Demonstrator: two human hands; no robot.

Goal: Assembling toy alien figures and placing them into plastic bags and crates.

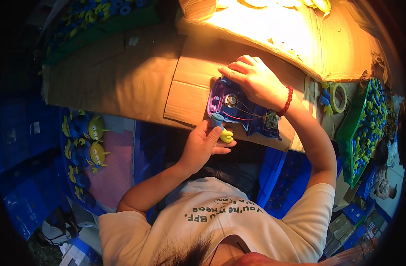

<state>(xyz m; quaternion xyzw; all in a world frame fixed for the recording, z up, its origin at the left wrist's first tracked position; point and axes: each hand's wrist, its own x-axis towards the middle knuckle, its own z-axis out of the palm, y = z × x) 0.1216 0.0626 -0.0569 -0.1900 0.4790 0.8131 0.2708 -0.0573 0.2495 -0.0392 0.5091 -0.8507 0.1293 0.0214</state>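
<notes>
On the cardboard-covered bench lies an opened blue plastic toy shell (255,111) with a purple translucent part (214,98) at its left end. Inside it show a round metal component (231,101), thin wires and a small circuit board (271,119). My left hand (202,144) pinches a small toy arm (226,134) with a yellow hand and a blue-grey sleeve, right at the shell's near left corner. My right hand (258,82), a red bead bracelet on its wrist, curls over the shell's far edge; its fingertips are partly hidden behind it.
A green bin (364,133) of yellow and blue toy parts stands at the right, beside a tape roll (339,97). Another green bin (101,31) sits far left. Finished-looking alien toys (96,153) lie in a blue crate at left. A brightly lit cardboard box (273,33) stands behind.
</notes>
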